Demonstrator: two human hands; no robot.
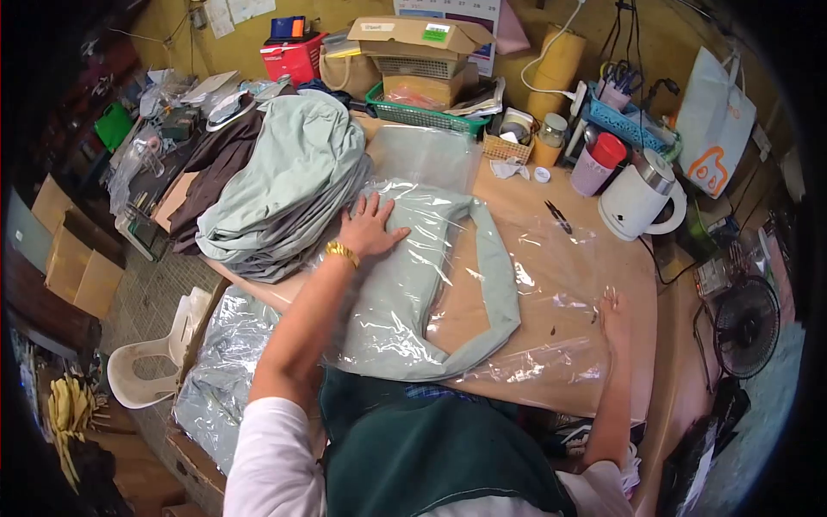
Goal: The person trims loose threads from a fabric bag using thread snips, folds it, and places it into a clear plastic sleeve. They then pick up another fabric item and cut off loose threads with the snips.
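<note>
One grey-green cloth item [392,297] lay flat inside a clear plastic bag [564,267] on the bench [534,200]. Left hand [370,231]: spread, palm down, gripping nothing. Right hand [614,320]: at the bag's outer end, grip unclear. Step, apparently: smoothing; any next move called for light, even pressure on slack film. Beside: one cloth pile [297,164]. Beyond: one kettle [637,202].

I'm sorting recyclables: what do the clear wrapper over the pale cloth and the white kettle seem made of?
Wrapper: thin, glossy plastic film, from its sharp glints and see-through look. Kettle: smooth white body, probably plastic; its shiny grey top looks metallic.
</note>
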